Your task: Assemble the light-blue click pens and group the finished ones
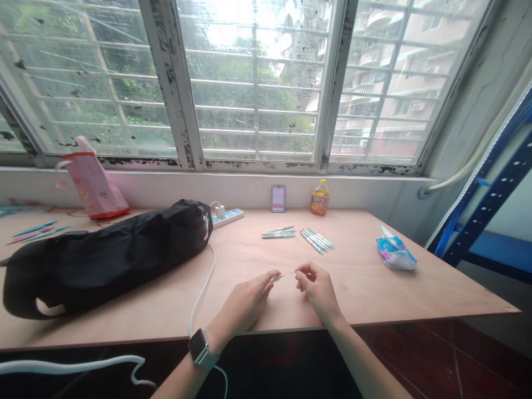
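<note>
Pens (317, 241) lie on the table (374, 296) beyond the hands (322, 289), between a bag (112, 255) and tissue pack (397, 255).
</note>
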A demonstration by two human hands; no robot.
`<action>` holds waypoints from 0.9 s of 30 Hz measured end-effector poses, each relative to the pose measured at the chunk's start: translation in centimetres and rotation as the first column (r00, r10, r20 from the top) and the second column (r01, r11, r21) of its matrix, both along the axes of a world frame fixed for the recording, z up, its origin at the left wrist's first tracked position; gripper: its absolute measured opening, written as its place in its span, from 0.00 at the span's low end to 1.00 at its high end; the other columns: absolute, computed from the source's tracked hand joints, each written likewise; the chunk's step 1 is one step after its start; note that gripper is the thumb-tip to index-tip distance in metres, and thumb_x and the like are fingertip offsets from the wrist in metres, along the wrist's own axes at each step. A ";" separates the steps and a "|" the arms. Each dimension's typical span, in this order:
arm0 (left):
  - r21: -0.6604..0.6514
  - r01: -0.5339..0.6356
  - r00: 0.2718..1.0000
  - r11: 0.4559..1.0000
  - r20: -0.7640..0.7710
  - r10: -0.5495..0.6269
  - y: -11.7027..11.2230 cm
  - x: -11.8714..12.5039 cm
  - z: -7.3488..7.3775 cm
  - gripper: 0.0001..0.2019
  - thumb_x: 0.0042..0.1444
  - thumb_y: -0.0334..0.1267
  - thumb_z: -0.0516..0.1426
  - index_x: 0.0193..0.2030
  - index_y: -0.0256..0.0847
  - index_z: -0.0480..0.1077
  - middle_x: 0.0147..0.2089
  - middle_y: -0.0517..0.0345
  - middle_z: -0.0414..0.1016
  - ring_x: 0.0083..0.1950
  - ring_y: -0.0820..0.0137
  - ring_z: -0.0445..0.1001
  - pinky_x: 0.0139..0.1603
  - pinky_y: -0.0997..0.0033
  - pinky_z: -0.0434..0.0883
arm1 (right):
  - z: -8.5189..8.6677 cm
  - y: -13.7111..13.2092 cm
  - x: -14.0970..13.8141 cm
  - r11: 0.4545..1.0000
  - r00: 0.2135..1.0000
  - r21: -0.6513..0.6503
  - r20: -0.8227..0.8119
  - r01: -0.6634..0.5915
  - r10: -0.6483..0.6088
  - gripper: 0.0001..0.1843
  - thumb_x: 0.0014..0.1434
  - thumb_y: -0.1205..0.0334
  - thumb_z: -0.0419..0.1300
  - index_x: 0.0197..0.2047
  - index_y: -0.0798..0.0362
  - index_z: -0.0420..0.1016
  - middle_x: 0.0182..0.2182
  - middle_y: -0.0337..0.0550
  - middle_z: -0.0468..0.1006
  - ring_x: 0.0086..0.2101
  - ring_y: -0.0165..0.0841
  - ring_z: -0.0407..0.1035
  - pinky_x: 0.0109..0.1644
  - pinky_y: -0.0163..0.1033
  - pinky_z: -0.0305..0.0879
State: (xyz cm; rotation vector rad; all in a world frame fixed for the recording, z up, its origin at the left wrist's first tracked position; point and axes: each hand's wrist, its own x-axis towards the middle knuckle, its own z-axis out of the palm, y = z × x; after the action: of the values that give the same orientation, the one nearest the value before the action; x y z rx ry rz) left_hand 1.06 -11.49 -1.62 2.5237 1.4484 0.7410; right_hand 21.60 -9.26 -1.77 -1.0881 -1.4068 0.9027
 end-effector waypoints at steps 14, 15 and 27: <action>0.080 0.040 0.999 0.996 -0.027 -0.038 0.4 -0.2 -0.7 0.20 0.69 0.31 0.45 0.64 0.48 0.64 0.61 0.56 0.76 0.54 0.63 0.80 0.53 0.65 0.77 | 0.2 -0.4 -0.4 0.999 0.993 0.014 0.111 -0.044 0.042 0.09 0.57 0.56 0.60 0.31 0.53 0.76 0.24 0.40 0.75 0.25 0.33 0.69 0.26 0.35 0.62; 0.079 0.041 0.999 0.996 -0.038 -0.038 0.4 -0.2 -0.7 0.20 0.69 0.31 0.45 0.64 0.49 0.64 0.61 0.55 0.76 0.54 0.63 0.80 0.53 0.65 0.77 | 0.2 -0.4 -0.4 0.999 0.993 0.019 0.111 -0.044 0.042 0.09 0.56 0.56 0.60 0.31 0.53 0.75 0.24 0.40 0.75 0.25 0.33 0.69 0.26 0.34 0.61; 0.061 0.036 0.997 0.997 -0.070 -0.031 0.3 -0.2 -0.5 0.22 0.68 0.29 0.46 0.64 0.50 0.64 0.59 0.56 0.77 0.55 0.62 0.80 0.55 0.62 0.76 | 0.4 -0.7 -0.4 0.999 0.994 0.031 0.111 -0.023 0.020 0.09 0.56 0.56 0.59 0.31 0.52 0.75 0.23 0.39 0.74 0.25 0.33 0.69 0.24 0.33 0.60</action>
State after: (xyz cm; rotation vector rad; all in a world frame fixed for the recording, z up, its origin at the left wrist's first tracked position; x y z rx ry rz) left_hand 0.89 -11.20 -2.10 2.6386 1.4213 0.7111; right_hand 21.19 -9.93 -1.34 -1.1145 -1.5218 0.8428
